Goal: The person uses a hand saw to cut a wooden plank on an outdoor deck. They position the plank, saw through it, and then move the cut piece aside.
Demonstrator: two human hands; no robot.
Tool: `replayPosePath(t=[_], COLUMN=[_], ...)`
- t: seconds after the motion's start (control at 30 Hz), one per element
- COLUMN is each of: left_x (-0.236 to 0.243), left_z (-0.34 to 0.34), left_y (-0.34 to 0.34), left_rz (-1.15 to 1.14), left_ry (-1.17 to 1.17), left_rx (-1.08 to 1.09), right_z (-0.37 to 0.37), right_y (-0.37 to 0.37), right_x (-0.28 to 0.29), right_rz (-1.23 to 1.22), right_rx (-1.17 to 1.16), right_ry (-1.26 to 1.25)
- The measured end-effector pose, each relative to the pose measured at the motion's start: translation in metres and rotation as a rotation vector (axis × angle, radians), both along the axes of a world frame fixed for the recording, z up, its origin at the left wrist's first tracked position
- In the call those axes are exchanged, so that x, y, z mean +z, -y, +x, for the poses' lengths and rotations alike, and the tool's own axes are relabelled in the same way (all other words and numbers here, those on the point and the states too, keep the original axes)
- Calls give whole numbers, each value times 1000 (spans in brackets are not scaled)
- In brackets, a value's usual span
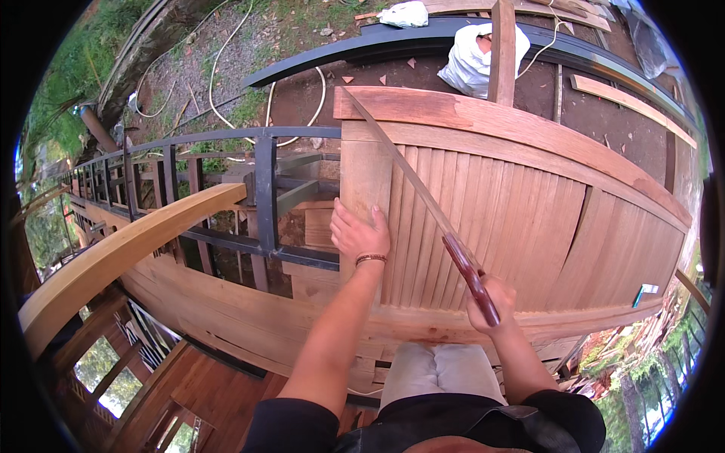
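Outdoors, high on a timber structure, the view drops to a window and brown boards far below at the lower left, with grass and gravel ground beyond. Nearest, the person's grey-clad knees (438, 374) press against a broad curved wooden panel (529, 226) made of narrow vertical slats framed by thick reddish planks.

On that panel the left hand (359, 232) lies flat, fingers spread open, palm pressed to the pale upright board at the panel's left edge; a dark bracelet (371, 259) circles the wrist. The right hand (489, 302) is closed tight around the reddish-brown handle of a long saw (411, 181), whose thin blade runs diagonally up and left across the slats to the panel's top left corner, lying close against the wood.

Just left of the panel stands a dark metal railing frame (264, 196), with a curved pale wooden handrail (121, 249) sweeping away toward the lower left. A small blue-and-white object (646, 291) sits at the panel's right edge.

Farther off, a wooden post (502, 49) rises behind the top plank, beside a white sack (472, 64); what it holds cannot be told. A white hose or cable (226, 83) loops over the gravel, and loose planks (630, 102) lie on the dark ground at upper right.
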State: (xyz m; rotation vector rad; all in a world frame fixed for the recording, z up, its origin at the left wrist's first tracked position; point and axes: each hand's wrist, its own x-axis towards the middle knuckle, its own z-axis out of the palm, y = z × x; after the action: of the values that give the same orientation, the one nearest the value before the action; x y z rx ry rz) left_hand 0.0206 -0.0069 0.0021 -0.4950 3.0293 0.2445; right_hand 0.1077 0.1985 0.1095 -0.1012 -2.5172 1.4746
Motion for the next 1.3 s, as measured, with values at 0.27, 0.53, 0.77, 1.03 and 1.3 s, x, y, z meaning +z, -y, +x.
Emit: replayPosePath(t=[0.27,0.53,0.77,1.03,1.3], left_x=[-1,-2,5,2,14], left_z=[-14,1,-17,-2,-3], left_y=[-16,-5,-11,-3,-5], left_rz=[26,32,121,181,215], left_ry=[-6,15,-57,-12,16], left_rx=[-45,-2,-9,55,6], right_z=[-180,0,-167,21,-146], right_y=[41,-9,39,-27,31], right_x=[-55,8,-37,12,-42], right_rz=[-171,154,-137,-30,-31], right_rx=[-21,18,-33,-32,-23], right_ry=[36,173,134,308,227])
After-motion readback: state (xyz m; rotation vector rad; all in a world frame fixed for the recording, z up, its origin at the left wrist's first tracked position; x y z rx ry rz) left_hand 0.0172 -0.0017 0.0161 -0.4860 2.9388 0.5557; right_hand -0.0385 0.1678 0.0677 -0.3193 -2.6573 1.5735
